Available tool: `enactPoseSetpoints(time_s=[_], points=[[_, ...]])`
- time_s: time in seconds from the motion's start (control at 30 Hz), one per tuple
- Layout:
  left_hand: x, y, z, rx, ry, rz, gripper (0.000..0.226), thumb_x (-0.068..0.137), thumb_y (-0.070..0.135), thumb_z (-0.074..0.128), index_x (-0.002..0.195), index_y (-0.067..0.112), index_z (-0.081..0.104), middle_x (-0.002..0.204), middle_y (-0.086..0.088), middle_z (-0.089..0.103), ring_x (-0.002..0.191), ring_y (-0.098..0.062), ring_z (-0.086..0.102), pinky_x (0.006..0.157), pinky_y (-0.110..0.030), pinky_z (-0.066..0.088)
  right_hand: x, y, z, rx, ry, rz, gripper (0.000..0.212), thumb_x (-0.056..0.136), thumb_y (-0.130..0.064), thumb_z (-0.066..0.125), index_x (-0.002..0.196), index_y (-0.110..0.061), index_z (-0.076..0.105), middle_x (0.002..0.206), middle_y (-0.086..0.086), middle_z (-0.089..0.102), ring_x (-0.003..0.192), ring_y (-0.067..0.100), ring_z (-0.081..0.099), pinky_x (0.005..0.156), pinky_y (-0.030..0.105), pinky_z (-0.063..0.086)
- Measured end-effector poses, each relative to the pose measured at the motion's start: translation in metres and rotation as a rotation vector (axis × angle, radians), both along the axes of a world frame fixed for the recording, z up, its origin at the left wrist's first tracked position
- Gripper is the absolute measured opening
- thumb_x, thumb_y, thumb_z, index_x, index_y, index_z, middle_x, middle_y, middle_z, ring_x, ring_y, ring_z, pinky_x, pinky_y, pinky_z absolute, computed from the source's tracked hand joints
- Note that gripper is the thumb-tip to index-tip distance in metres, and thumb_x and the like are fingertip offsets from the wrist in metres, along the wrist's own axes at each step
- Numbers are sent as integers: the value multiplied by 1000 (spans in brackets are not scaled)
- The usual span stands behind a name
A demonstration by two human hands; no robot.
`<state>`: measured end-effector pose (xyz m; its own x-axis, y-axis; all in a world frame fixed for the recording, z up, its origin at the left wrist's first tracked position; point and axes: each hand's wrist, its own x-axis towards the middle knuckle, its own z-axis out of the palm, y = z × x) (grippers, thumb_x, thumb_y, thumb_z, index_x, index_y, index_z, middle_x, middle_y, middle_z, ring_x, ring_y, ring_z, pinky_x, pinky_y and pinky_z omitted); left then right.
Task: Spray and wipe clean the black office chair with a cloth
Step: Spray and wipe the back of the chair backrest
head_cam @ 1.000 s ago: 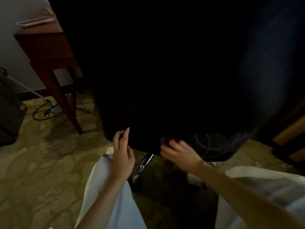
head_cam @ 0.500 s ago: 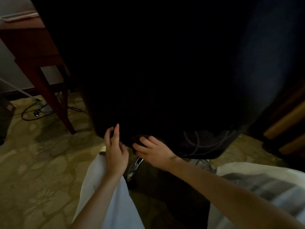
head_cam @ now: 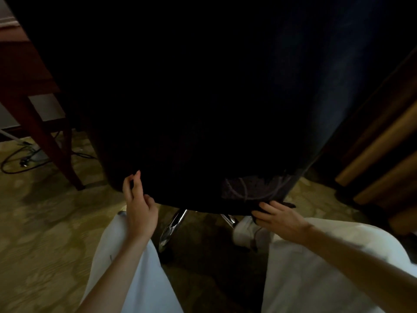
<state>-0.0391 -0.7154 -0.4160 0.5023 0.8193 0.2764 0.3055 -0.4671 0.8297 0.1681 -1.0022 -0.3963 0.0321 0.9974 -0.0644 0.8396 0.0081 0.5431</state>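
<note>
Wiping stage, at the lower edge of the chair [head_cam: 203, 114]. Your left hand [head_cam: 140, 206] braces it, fingers straight; your right hand [head_cam: 279, 219] apparently pinches a dark cloth [head_cam: 290, 204]. Next, sweep along, pressing evenly.

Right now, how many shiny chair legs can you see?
2. One chrome leg beside the left hand; a shorter bit by the right hand. More may hide under the black office chair.

Black office chair [head_cam: 203, 98], bearing near its lower edge a greyish patch crossed by pale curved lines; the cloth [head_cam: 287, 204] is likewise dark, almost black. Carpet [head_cam: 45, 222] olive-yellow with a mottled pattern of lighter blotches; trousers [head_cam: 135, 279] and shoe [head_cam: 246, 229] white. Table leg [head_cam: 45, 141] reddish-brown, chair base [head_cam: 173, 224] bright chrome, cable [head_cam: 22, 164] black.
</note>
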Motion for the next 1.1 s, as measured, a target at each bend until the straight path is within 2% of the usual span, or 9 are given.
enactPoseSetpoints(time_s=[0.2,0.37,0.47,0.63,0.7,0.8,0.9,1.0,1.1], points=[[5,-7,0,-16,-62,14,72,88,-8,48,148,21,20,153,-5,13,133,-26,35,97,-27,39,-40,55,105,777,101,204,32,90,-11,43,118,-24,49,127,-1,41,111,31,37,90,41,36],[7,-6,-1,-19,-76,25,73,87,-10,45,148,22,21,153,-5,14,133,-27,35,102,-39,42,-32,101,144,1087,63,104,36,91,-10,40,121,-28,49,130,-1,38,112,33,32,89,45,38],[6,-2,-2,12,-49,15,72,87,-8,47,148,21,21,153,-4,14,132,-26,37,99,-33,41,-25,103,86,857,16,76,43,82,-16,40,122,-28,48,130,-1,37,109,32,35,84,44,32],[-1,11,-6,-9,-6,-28,71,90,-6,45,149,25,18,154,-1,12,128,-22,40,90,-30,46,-40,64,-42,5,-28,-11,71,53,-39,84,120,-31,61,132,-6,52,118,25,37,90,38,29],[-1,16,-6,8,-9,-45,72,91,-5,46,148,27,18,153,0,13,128,-22,40,93,-35,47,-45,59,-45,-5,12,-64,73,45,-42,86,114,-30,65,126,-7,58,115,23,40,91,36,35],[-1,20,-7,-20,8,-53,73,91,-3,46,149,29,16,154,2,11,132,-23,36,96,-36,45,-45,55,-11,343,59,2,57,68,-32,74,121,-27,54,130,-2,47,115,27,40,90,38,43],[-1,18,-5,3,-60,-11,68,89,-6,48,147,21,24,151,-7,18,126,-30,43,97,-32,41,-33,45,67,862,47,89,26,100,-15,33,121,-22,48,125,3,42,113,29,39,96,38,32],[2,4,-5,50,-92,-58,61,88,-7,48,142,15,33,143,-12,27,114,-26,51,87,-13,43,-22,40,142,1194,-2,36,29,90,-3,51,112,-21,58,122,4,44,112,30,32,100,36,30],[7,-9,-8,90,-73,-150,62,87,-7,51,142,16,33,143,-11,26,115,-20,49,82,-8,44,-15,48,141,1205,-32,-29,36,84,-1,50,113,-23,56,122,4,42,109,32,32,94,40,34]])
